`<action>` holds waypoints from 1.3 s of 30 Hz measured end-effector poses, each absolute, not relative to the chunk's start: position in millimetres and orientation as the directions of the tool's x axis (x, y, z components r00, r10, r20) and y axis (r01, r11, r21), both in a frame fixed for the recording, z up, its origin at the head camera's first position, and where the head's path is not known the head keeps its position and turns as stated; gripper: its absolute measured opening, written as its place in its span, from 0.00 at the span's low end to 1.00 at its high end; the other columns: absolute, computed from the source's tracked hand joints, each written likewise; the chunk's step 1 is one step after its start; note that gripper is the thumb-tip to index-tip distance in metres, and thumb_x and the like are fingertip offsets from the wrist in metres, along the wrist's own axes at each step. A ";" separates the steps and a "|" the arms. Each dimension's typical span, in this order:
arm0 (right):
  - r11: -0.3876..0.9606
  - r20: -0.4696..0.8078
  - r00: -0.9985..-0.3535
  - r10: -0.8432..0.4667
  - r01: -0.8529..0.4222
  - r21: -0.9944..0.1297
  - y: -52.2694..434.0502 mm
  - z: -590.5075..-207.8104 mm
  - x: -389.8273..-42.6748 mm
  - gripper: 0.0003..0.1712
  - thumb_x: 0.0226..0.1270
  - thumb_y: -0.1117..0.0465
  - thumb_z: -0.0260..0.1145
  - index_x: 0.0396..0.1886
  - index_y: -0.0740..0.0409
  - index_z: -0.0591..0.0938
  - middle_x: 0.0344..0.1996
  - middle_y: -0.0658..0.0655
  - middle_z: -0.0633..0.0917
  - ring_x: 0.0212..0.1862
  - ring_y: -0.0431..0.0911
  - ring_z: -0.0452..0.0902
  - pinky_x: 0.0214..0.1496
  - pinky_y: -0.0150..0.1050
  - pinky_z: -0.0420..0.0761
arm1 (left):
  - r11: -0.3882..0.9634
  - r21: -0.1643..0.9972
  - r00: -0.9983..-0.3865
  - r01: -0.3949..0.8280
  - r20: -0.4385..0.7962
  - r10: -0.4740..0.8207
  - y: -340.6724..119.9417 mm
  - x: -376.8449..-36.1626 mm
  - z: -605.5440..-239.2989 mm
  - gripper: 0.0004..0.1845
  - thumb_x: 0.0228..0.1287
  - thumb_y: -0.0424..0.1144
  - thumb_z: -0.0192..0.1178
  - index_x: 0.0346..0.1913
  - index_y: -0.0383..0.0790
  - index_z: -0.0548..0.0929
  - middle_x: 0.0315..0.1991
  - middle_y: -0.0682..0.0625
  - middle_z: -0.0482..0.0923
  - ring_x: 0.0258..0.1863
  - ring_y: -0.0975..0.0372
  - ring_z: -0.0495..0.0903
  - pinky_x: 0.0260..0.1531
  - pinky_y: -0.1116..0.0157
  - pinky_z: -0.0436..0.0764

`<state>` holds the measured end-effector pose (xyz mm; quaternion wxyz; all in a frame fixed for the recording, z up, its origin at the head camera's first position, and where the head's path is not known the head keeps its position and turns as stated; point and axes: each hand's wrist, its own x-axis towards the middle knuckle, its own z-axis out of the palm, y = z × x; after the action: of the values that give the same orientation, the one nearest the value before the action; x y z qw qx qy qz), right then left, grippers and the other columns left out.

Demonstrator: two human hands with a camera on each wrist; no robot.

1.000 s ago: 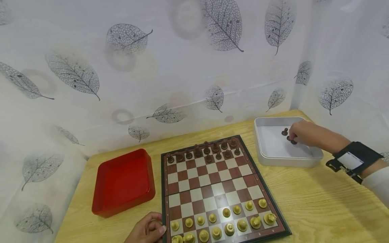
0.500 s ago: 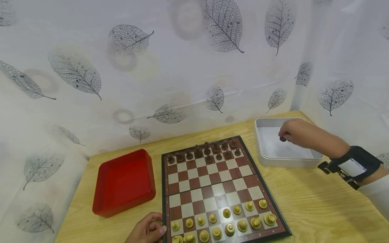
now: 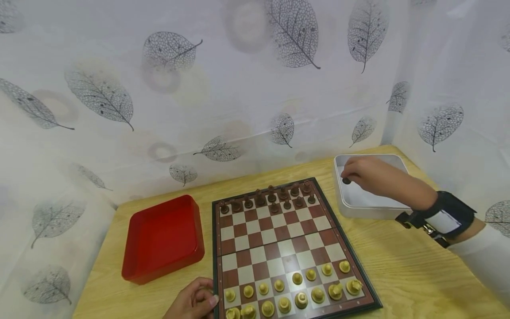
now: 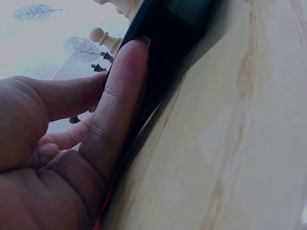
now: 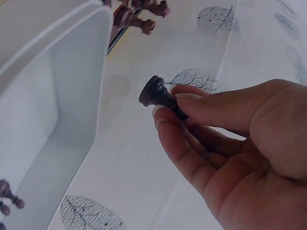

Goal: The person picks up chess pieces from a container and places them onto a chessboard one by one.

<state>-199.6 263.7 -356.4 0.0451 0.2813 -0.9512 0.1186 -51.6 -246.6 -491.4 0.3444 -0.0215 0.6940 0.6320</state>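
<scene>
Over the left part of the white box (image 3: 368, 212), my right hand (image 3: 370, 175) pinches a dark brown chess pawn (image 5: 160, 93) between thumb and fingers. The pawn's base points away from the palm in the right wrist view. At the near left edge of the chessboard (image 3: 275, 257), my left hand (image 3: 193, 301) grips the frame; the left wrist view shows thumb and a finger on the black edge. Dark chess pieces (image 3: 260, 199) stand along the board's far side, with several dark pawns (image 3: 287, 205) before them at right. Two rows of yellow pieces (image 3: 300, 300) stand at the near side.
A red box (image 3: 163, 239) sits left of the board on the wooden table (image 3: 398, 266). More dark pieces (image 5: 9, 194) lie inside the white box in the right wrist view. A leaf-patterned curtain (image 3: 239, 88) closes off the back and sides.
My right hand has picked the dark pawn up from the white box and moved left with it toward the box's left rim. The left hand stays at the board's edge.
</scene>
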 end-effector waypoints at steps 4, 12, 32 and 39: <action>0.787 0.190 -0.812 -0.552 -0.583 -0.205 249.7 -354.8 -200.2 0.08 0.67 0.74 0.68 0.39 0.62 0.90 0.37 0.56 0.84 0.37 0.45 0.83 0.37 0.40 0.84 | 0.192 0.876 -0.762 -0.442 -0.480 0.435 -248.2 -52.0 -492.5 0.26 0.75 0.44 0.62 0.62 0.29 0.67 0.35 0.52 0.83 0.31 0.63 0.85 0.34 0.68 0.85; 0.727 0.225 -0.761 -0.608 -0.648 -0.226 217.4 -351.5 -204.5 0.07 0.68 0.73 0.69 0.40 0.60 0.90 0.37 0.56 0.86 0.38 0.49 0.84 0.40 0.44 0.84 | 0.162 0.893 -0.773 -0.421 -0.446 0.452 -249.0 -50.8 -492.0 0.24 0.75 0.40 0.61 0.62 0.28 0.67 0.34 0.52 0.83 0.29 0.65 0.86 0.32 0.69 0.86; 0.627 0.166 -0.681 -0.713 -0.725 -0.285 131.1 -354.4 -212.8 0.06 0.69 0.70 0.69 0.41 0.61 0.91 0.38 0.56 0.88 0.42 0.48 0.86 0.45 0.39 0.87 | 0.164 0.890 -0.774 -0.425 -0.451 0.444 -251.1 -50.4 -491.4 0.23 0.76 0.40 0.60 0.63 0.29 0.68 0.34 0.53 0.83 0.29 0.66 0.85 0.33 0.68 0.85; 0.568 0.179 -0.622 -0.762 -0.776 -0.274 103.3 -363.9 -219.0 0.06 0.69 0.70 0.69 0.40 0.61 0.91 0.38 0.55 0.88 0.41 0.47 0.86 0.44 0.34 0.85 | 0.171 0.887 -0.772 -0.428 -0.458 0.442 -251.2 -53.2 -490.7 0.24 0.77 0.42 0.60 0.63 0.28 0.68 0.35 0.52 0.83 0.30 0.64 0.85 0.34 0.67 0.86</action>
<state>-219.0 103.3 -363.9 0.0204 0.4342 -0.8853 0.1650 -53.2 -251.2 -490.7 0.3378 0.0050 0.6865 0.6438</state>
